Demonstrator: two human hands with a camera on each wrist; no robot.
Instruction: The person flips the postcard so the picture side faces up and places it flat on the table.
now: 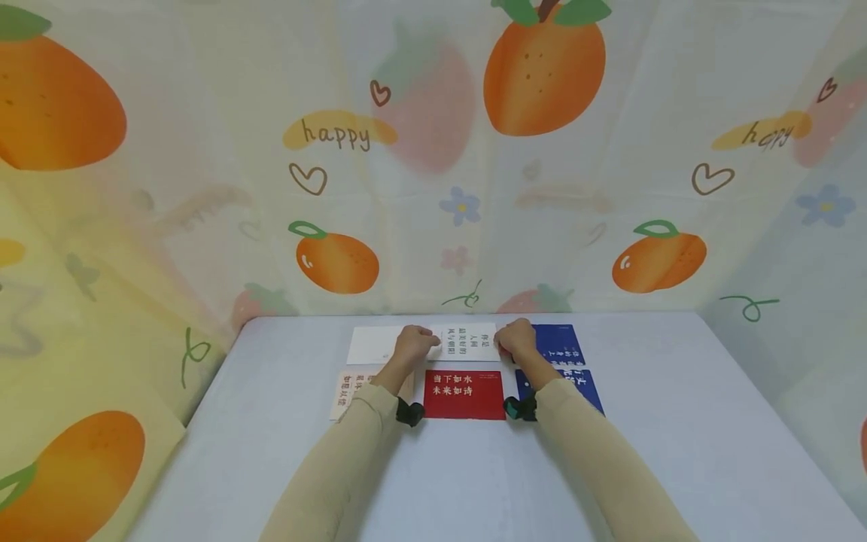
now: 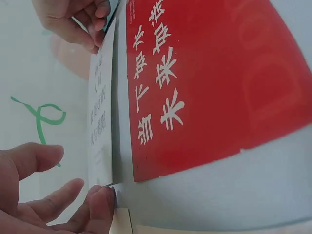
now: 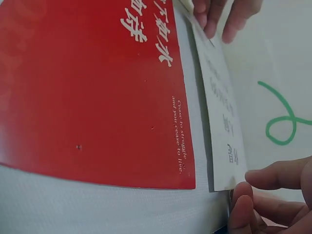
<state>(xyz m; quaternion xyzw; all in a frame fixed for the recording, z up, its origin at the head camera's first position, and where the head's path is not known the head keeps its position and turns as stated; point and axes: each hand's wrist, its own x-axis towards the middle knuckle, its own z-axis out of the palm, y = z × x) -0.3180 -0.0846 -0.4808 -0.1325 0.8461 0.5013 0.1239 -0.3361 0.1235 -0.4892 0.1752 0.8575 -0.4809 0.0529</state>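
Note:
A white card (image 1: 467, 344) with dark lettering lies at the back middle of the table. My left hand (image 1: 413, 345) is at its left end, fingertips touching the edge; the thumb (image 2: 41, 157) stands apart from the fingers in the left wrist view. At the other end, my right hand (image 1: 518, 337) has its thumb and fingertips at the card's corner in the right wrist view. A red card (image 1: 463, 399) with white lettering lies just in front. Beside my left hand is a plainer white card (image 1: 369, 345); a blue card (image 1: 561, 342) lies partly behind my right hand.
A cream card with red lettering (image 1: 347, 395) lies at front left, partly under my left arm. Another blue card (image 1: 584, 385) is at front right, partly covered by my right arm. The white table (image 1: 467, 482) meets a fruit-patterned curtain (image 1: 420, 226) behind.

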